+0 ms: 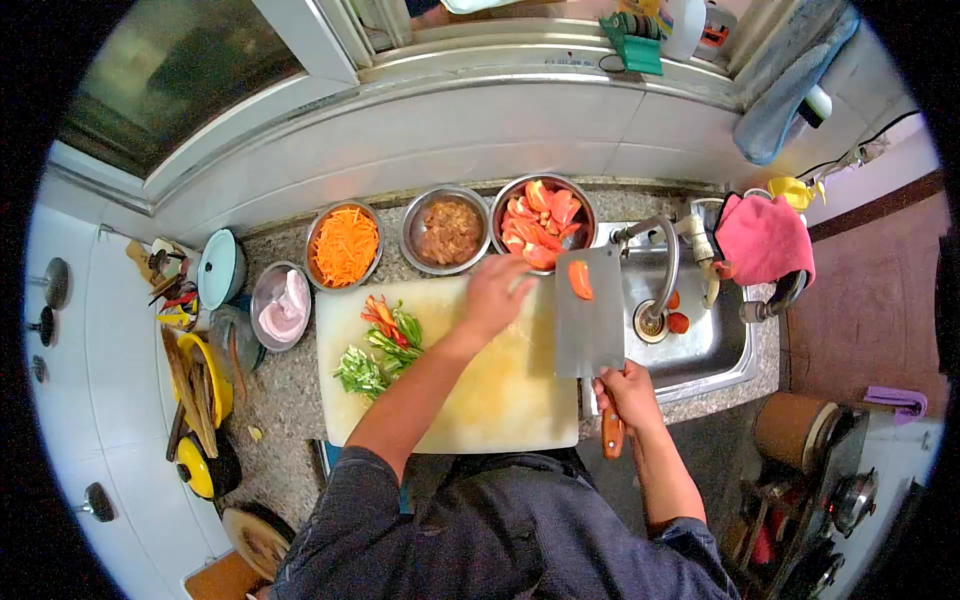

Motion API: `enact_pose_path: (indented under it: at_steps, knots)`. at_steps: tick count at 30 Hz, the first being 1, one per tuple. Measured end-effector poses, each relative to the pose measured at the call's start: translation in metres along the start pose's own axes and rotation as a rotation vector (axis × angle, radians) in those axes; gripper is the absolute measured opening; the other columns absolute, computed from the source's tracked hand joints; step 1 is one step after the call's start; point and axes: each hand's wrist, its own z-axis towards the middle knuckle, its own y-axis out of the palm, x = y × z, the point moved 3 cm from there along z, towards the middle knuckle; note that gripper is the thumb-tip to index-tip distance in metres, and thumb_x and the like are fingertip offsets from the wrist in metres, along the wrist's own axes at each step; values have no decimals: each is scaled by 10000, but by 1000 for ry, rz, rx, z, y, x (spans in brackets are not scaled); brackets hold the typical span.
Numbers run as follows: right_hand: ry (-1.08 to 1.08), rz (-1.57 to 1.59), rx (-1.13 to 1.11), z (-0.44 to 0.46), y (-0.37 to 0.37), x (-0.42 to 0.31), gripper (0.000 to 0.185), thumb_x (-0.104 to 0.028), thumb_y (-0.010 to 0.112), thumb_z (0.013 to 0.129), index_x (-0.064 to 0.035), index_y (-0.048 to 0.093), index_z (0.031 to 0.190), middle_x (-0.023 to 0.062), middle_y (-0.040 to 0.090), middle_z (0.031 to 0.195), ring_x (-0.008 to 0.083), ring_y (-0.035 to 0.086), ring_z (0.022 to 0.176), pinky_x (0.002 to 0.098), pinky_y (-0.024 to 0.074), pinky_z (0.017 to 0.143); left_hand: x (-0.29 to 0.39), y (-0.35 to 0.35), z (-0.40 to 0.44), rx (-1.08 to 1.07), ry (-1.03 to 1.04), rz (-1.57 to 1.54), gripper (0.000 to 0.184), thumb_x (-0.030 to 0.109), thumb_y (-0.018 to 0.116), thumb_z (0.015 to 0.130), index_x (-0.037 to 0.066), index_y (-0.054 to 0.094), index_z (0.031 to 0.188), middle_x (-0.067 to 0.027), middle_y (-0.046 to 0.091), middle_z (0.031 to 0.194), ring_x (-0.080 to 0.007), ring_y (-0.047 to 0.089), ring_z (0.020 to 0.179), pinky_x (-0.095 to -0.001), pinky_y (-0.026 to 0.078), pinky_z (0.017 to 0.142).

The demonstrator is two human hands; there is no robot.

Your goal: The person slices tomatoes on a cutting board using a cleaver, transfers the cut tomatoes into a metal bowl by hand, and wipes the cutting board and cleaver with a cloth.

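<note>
My right hand [632,396] grips the wooden handle of a cleaver [592,335], its broad blade held flat over the right end of the cutting board [500,400] and the sink's near edge. One tomato wedge [580,280] lies on the blade. Over the board's far edge is my left hand [497,295], fingers apart and holding nothing. Just beyond it stands a steel bowl of cut tomatoes [540,220]. Sliced green peppers [397,340], a few red pepper strips [380,315] and chopped scallions [358,372] lie at the board's left.
Bowls of shredded carrot [345,246], sauced meat [448,230] and a pale pink piece [286,308] line the back and left. At right is a steel sink [700,375] with a curved faucet [668,250] and tomato pieces [677,322]. A pink cloth [765,240] hangs beyond.
</note>
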Motion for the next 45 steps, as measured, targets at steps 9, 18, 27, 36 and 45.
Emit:
enact_pose_path:
  at_steps: [9,18,27,36,45]
  knots:
    - [-113,-125,7,6,14,-28,144,-124,539,899,-1,538,824,53,584,648,129,542,485,286,447,461,1,55,65,-206,368,116,216,156,624,851,68,682,1040,-134,658,1109,-297,596,1068,-411,465,943]
    - [-141,-289,45,-29,-29,5,155,-121,538,895,-12,543,785,49,582,636,121,542,473,283,429,446,-66,-6,-19,-187,-434,215,220,235,669,804,57,679,932,-152,668,910,-339,626,845,-421,503,754]
    - [-341,-937,-2,4,-12,55,229,-171,576,855,57,588,870,242,618,672,381,645,625,451,507,594,-88,25,-90,-318,-636,-64,321,247,773,747,75,679,1001,-79,701,868,-179,656,772,-327,523,736]
    - [-368,-1019,-124,-13,10,66,272,-207,578,845,65,588,858,273,609,683,455,614,680,505,499,651,-62,27,-140,-220,-932,-278,259,129,703,756,33,669,994,-114,697,895,-190,667,790,-329,538,745]
    - [-407,-1166,-228,-34,13,59,244,-175,555,854,64,587,886,283,617,742,456,617,718,506,499,668,-53,24,-181,-106,-1105,-578,266,105,679,783,-12,621,1015,-96,651,862,-156,636,736,-295,525,584]
